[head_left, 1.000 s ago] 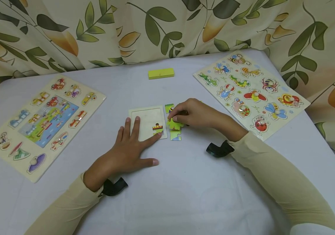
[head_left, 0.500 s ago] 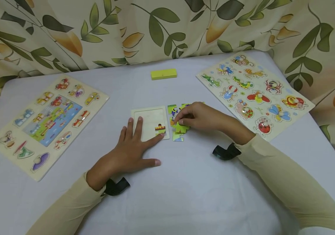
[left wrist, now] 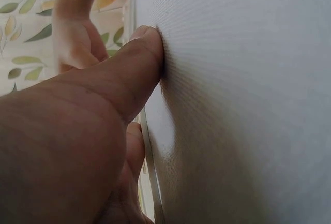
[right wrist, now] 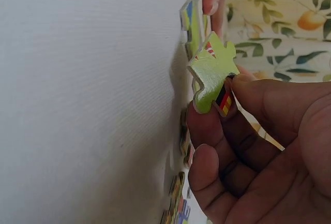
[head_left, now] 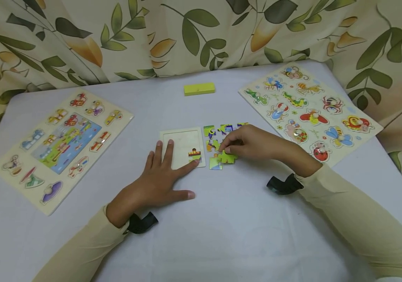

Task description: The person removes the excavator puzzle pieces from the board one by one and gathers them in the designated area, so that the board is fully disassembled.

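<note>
In the head view my left hand [head_left: 156, 183] lies with fingers spread on a small cream puzzle tray [head_left: 182, 138]. One puzzle piece with a red and yellow stripe [head_left: 194, 155] sits in the tray's lower right corner, by the index fingertip. My right hand [head_left: 257, 145] pinches a green puzzle piece [head_left: 228, 158] just right of the tray; the right wrist view shows this green piece [right wrist: 214, 74] between thumb and fingers, tilted above the cloth. Beneath and around that hand lie several loose puzzle pieces [head_left: 216, 163], partly covered by it. In the left wrist view my left thumb [left wrist: 139, 58] touches the cloth.
A knobbed vehicle puzzle board [head_left: 64, 145] lies at the left, and an insect puzzle board [head_left: 308, 111] at the back right. A yellow-green box [head_left: 199, 89] stands near the table's back edge. Behind hangs a leaf-patterned curtain [head_left: 172, 35]. White cloth [head_left: 222, 231] covers the table.
My right hand has moved right, away from the tray, with the green puzzle piece, uncovering more of the loose pieces. My left hand stays on the tray. The head view has shifted slightly.
</note>
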Demonstrator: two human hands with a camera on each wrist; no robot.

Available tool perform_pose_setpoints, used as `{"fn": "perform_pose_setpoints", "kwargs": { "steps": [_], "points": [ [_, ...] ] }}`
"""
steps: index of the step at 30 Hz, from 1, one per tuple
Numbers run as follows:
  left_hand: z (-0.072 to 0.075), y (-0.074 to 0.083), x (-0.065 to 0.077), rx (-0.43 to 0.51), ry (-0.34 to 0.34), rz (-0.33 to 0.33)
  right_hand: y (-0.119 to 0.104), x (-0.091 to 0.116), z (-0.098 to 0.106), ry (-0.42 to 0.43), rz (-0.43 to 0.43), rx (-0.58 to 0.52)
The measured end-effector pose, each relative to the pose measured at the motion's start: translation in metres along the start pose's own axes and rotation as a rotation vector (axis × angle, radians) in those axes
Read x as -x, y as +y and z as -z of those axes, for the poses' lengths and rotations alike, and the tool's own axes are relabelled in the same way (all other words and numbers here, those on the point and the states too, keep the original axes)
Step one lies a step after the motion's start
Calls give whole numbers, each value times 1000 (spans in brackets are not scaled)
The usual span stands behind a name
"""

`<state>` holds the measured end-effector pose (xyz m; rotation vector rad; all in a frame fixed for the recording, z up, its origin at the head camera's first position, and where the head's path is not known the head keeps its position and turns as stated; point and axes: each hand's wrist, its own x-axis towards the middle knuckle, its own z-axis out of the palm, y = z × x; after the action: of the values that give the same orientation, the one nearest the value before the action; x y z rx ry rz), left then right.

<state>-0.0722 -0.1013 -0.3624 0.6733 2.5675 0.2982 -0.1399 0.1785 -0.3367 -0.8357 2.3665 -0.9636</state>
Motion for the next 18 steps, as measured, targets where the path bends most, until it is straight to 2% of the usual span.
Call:
{"fn": "perform_pose_setpoints", "kwargs": {
  "steps": [4, 13, 18],
  "points": [
    [1, 0, 0, -1, -1, -2, -1, 4, -1, -23, -44, -5],
    [0, 1, 0, -7, 6, -5, -5, 10, 2, -62, -46, 54],
    [-1, 2, -1, -7, 8, -1, -3, 12, 4, -76, -64, 40]
  ]
}}
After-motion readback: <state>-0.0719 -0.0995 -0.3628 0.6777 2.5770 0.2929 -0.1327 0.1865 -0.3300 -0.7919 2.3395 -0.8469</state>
